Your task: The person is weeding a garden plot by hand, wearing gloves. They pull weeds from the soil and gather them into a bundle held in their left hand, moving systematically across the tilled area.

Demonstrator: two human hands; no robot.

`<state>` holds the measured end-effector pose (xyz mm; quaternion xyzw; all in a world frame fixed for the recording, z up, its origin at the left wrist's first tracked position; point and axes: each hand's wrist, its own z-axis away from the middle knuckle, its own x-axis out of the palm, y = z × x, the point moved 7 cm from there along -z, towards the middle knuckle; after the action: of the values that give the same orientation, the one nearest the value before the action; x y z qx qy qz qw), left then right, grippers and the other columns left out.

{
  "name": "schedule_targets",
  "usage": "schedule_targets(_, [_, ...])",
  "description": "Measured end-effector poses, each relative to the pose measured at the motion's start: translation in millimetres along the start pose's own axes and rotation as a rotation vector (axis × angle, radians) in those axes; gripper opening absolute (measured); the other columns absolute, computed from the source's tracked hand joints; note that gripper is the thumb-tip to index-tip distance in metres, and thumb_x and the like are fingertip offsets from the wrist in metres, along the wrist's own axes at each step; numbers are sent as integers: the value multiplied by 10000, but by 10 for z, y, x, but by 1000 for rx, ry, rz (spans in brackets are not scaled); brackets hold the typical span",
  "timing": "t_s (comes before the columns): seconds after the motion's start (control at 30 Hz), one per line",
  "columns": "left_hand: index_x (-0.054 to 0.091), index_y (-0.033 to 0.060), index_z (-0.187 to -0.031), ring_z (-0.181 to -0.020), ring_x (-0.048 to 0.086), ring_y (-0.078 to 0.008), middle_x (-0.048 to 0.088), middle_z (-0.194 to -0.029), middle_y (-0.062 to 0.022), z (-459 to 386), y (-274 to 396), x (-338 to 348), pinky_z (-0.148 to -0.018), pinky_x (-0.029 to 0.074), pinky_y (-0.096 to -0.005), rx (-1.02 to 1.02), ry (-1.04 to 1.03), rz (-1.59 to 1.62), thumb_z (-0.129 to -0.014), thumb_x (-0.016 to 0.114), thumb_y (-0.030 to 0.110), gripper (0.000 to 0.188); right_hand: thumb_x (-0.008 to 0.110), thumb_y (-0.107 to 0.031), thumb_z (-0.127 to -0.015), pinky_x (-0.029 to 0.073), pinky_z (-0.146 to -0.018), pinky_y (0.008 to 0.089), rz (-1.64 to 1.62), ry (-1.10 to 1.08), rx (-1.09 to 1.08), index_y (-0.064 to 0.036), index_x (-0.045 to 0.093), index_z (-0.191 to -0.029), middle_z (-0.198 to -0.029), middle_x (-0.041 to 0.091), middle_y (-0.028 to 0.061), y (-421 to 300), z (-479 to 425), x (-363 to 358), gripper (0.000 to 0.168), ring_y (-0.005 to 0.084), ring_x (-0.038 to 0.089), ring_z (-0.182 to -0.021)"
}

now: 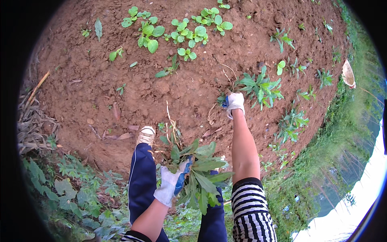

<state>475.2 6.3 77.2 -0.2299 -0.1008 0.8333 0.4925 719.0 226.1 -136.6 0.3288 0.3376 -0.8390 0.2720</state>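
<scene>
My left hand (177, 180), in a white and blue work glove, is closed around a bunch of uprooted leafy weeds (198, 169) whose pale roots point up over the soil. My right hand (234, 103), gloved alike, reaches down to the reddish soil at the base of a leafy weed (261, 87). Its fingers are at the stem and partly hidden, so the grip cannot be told. Dry thin stalks lie on the soil just above that hand. Farther up, a cluster of round-leaved seedlings (193, 33) grows in the soil.
More weeds (291, 122) grow at the right. Dry stalks (36, 127) are heaped at the left edge, above low green plants (69, 193). My canvas shoe (146, 134) stands on the soil near fallen brown leaves. A pale scoop-like object (348, 74) lies by the grassy right edge.
</scene>
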Motion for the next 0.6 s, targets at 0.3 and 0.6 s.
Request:
schedule_targets(0.3, [129, -91, -1316, -1235, 272, -311, 208, -1361, -234, -122, 183, -64, -1025, 228, -364, -17, -164, -190, -785, 244, 660, 928, 653, -165, -745, 421, -454, 278, -649, -59, 57, -1, 575, -887, -728, 594, 53, 62, 673, -713, 230, 115, 495, -519])
schedule_targets(0.6, [150, -93, -1311, -1241, 281, -289, 239, -1357, -218, -75, 129, 0, -1016, 261, -336, -301, -331, 49, -798, 226, 633, 892, 584, -211, -730, 458, -774, 371, 808, -169, -430, -63, 570, -965, -930, 599, 155, -789, 486, 44, 278, 307, 579, -875])
